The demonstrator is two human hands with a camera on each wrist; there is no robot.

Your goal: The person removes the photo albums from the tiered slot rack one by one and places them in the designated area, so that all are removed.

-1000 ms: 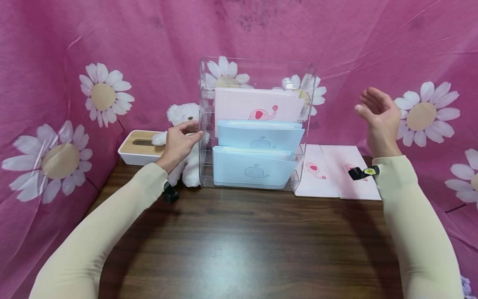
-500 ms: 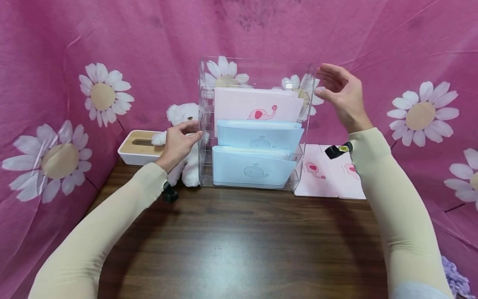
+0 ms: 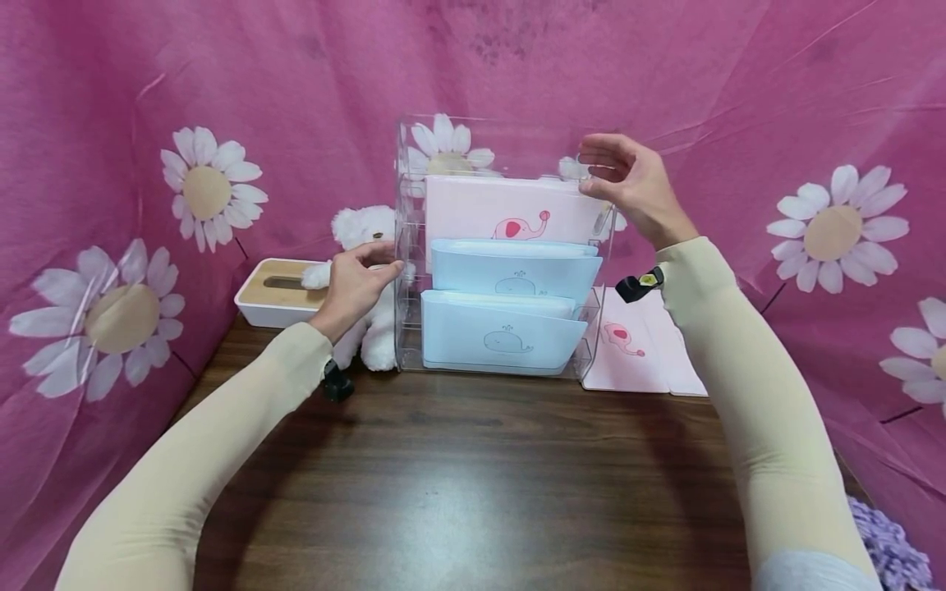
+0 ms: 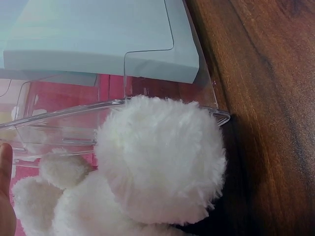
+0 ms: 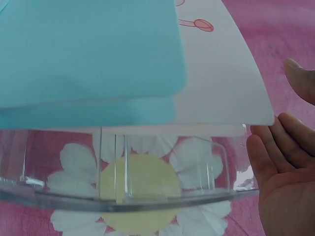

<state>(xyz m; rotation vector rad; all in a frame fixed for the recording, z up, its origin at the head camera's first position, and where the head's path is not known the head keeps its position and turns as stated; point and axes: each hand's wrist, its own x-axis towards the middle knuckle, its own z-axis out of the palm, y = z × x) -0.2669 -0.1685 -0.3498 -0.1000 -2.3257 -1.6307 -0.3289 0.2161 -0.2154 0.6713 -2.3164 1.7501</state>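
Note:
A clear acrylic file rack (image 3: 410, 357) stands on the table. In its rear tier is a pink folder (image 3: 461, 205) with a red elephant; in front sit two light blue whale folders, the middle one (image 3: 473, 267) and the lowest one (image 3: 458, 332). My left hand (image 3: 353, 283) touches the rack's left side, fingers and thumb fairly straight. My right hand (image 3: 639, 189) is at the rack's upper right, fingers slightly bent and thumb apart. In the right wrist view, its fingertips (image 5: 268, 135) are right at the corner of the pink folder.
A white teddy bear (image 3: 379, 328) sits against the rack's left side, beside a white tissue box (image 3: 266, 316) with a wooden lid. Two pink elephant-print folders (image 3: 636, 361) lie to the right. A flowered pink cloth (image 3: 517, 49) hangs behind, and something purple and knitted (image 3: 890, 542) shows lower right.
My right hand has moved left from beyond the flat pink folders to the upper right of the rack. My left hand has stayed at the rack's left side.

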